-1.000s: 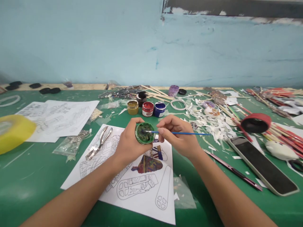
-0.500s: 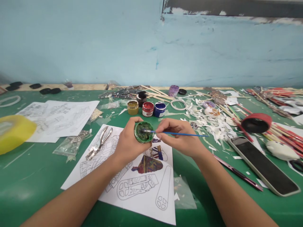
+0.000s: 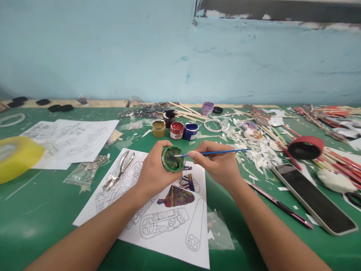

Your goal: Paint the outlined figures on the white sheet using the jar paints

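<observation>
My left hand (image 3: 154, 169) is wrapped round a small jar of green paint (image 3: 172, 162), tilted so its open mouth faces me. A thin blue paintbrush (image 3: 214, 153) is pinched in my right hand (image 3: 217, 161), and its tip reaches into the jar's mouth. Under both hands lies a white sheet of line drawings (image 3: 169, 248). One drawn shape (image 3: 179, 196) on it is painted in red, brown, blue and green; another above it has blue and red parts. A hole punch plier (image 3: 120, 171) rests on the sheet's upper left.
Open jars of yellow paint (image 3: 158, 128), red paint (image 3: 176, 130), blue paint (image 3: 191, 131) and dark paint (image 3: 169, 118) stand beyond my hands. Right are paper scraps (image 3: 256, 150), a phone (image 3: 313, 197) and a pink cutter (image 3: 282, 206). Left are yellow tape (image 3: 31, 152) and printed sheets (image 3: 93, 139).
The brush's back end has risen and its tip has shifted slightly within the jar. My right hand has turned a little, while the jar has moved slightly right.
</observation>
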`<state>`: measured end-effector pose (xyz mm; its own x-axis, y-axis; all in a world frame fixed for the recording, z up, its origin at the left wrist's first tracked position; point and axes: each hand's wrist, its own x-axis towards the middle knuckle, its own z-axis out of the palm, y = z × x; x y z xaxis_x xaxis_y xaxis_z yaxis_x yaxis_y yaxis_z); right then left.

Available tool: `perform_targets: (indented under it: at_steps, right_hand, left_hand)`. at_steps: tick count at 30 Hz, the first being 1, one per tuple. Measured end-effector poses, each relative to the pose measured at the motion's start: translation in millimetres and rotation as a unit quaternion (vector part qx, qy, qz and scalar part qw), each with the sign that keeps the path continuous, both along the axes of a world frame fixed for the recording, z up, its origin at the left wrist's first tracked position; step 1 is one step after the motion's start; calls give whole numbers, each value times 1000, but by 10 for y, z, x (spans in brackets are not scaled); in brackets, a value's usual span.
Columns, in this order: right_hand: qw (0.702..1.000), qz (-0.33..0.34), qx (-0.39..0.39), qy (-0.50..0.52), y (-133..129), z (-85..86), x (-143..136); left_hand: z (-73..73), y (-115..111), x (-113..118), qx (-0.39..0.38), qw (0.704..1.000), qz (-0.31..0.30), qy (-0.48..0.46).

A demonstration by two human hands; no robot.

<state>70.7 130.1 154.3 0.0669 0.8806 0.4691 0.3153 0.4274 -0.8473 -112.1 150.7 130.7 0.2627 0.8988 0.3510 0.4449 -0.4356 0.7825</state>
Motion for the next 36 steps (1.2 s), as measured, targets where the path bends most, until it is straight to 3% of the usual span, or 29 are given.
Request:
perform_targets:
  at_steps: [14, 25, 36]
  right_hand:
    - [997, 2, 18, -81, -17, -1, 2]
    - [995, 49, 25, -83, 5, -15, 18]
    - [993, 89, 18, -69, 16, -34, 34]
  left_hand:
    - [15, 4, 14, 14, 1000, -1, 12]
    - [9, 8, 9, -22, 1000, 12, -7]
    - [17, 27, 1, -9, 1000, 21, -7]
